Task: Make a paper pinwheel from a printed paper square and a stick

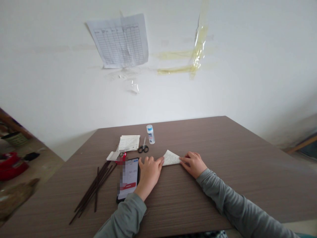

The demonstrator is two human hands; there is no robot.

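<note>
A small sheet of printed paper (pixel 171 158), folded to a triangle, lies on the brown table between my hands. My left hand (pixel 151 170) pinches its left corner between thumb and fingers. At the right corner, the fingers of my right hand (pixel 194 163) are closed on the paper. A phone (pixel 130 178) with a timer on its screen lies just left of my left hand, its left side blurred out. Beyond the hands are black-handled scissors (pixel 143 147), a glue stick (pixel 150 134) standing upright and a stack of paper sheets (pixel 129 143).
Several thin dark sticks (pixel 92 188) lie left of the phone, beside an opened red and white packet (pixel 119 157). A wall (pixel 173 102) stands behind the table (pixel 247 178), with a printed sheet (pixel 121 41) taped on it. Red objects (pixel 12 165) sit on the floor at left.
</note>
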